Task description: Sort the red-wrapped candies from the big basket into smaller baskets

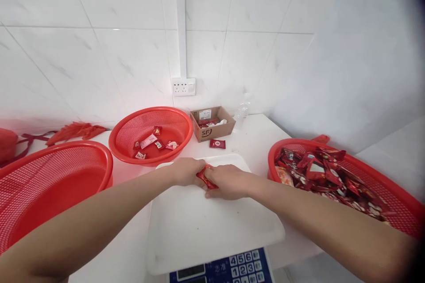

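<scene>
Two bare hands, the left hand (184,172) and the right hand (229,181), pinch one red foil packet (206,177) between them. Three round red plastic mesh baskets surround them: one (66,152) to the left, one (149,115) ahead with six small wrapped packets (148,141), and one (288,142) to the right with too many red foil sweets (315,170) to count. Ahead also lie one brown cardboard box (212,131) and one loose red rectangular packet (217,143); beneath the hands sits one white weighing scale (212,234).

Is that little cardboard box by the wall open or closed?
Open: the box has no lid or flaps over its top, and red packets show inside it.
</scene>
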`<move>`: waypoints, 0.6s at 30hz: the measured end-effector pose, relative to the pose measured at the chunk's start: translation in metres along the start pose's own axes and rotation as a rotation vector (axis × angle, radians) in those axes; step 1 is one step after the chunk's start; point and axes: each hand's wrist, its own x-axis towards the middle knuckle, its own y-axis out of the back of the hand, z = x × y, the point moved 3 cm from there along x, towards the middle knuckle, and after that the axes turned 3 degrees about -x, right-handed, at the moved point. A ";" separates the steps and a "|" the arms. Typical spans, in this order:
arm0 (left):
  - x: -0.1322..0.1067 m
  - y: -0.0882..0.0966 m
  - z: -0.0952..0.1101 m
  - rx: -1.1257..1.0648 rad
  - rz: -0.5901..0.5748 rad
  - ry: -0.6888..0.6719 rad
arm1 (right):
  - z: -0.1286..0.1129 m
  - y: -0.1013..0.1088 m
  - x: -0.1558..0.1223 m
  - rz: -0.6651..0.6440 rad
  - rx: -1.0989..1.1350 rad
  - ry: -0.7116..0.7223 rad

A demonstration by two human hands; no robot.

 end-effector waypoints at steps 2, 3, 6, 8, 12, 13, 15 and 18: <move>-0.004 -0.001 0.002 0.012 0.023 0.003 | 0.001 -0.003 -0.001 0.031 0.003 0.001; -0.007 -0.002 0.004 0.024 0.036 0.007 | 0.001 -0.004 -0.002 0.045 0.002 0.006; -0.017 -0.007 0.009 0.065 0.066 0.028 | 0.002 -0.006 -0.004 0.089 -0.007 0.036; -0.026 -0.010 0.011 0.090 0.070 0.041 | 0.003 -0.006 -0.007 0.126 -0.020 0.059; -0.043 -0.015 0.015 0.121 0.084 0.043 | 0.001 -0.004 -0.016 0.188 -0.053 0.082; -0.047 -0.015 0.016 0.128 0.106 0.037 | 0.001 -0.003 -0.019 0.195 -0.062 0.082; -0.053 -0.014 0.020 0.147 0.172 0.009 | 0.000 -0.001 -0.025 0.207 -0.082 0.081; -0.059 -0.017 0.028 0.165 0.234 -0.092 | -0.003 0.000 -0.032 0.209 -0.105 0.096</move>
